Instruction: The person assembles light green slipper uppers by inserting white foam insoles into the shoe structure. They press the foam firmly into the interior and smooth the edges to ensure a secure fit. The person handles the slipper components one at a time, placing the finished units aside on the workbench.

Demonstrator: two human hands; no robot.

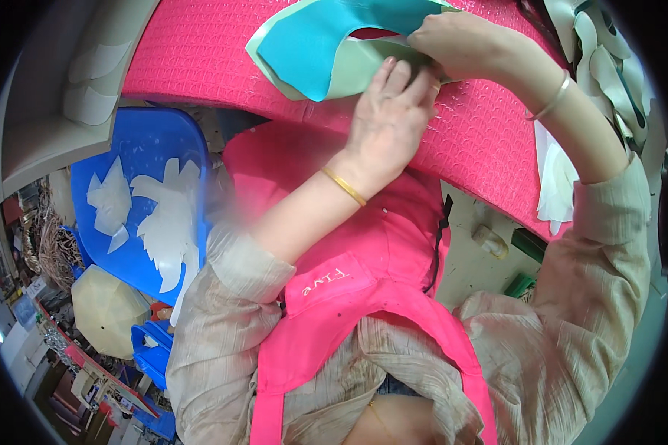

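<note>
On the pink textured table cover lies a curved, U-shaped sheet piece with a turquoise face (304, 52) and a pale green layer (360, 70) showing along its near side. My left hand (390, 122) rests on the near edge of the pale green layer, fingers laid over it and slightly apart. At the right end of the piece my right hand (453, 44) is curled closed, knuckles up. Its fingertips are turned away, so what they pinch is hidden. The hands are close together, nearly touching.
A blue plastic chair (137, 252) at left holds white cut scraps (163, 215). More white pieces (557, 174) hang at the table's right edge, and curved pale pieces (605, 59) are stacked at the far right. A grey shelf (52, 152) stands at far left.
</note>
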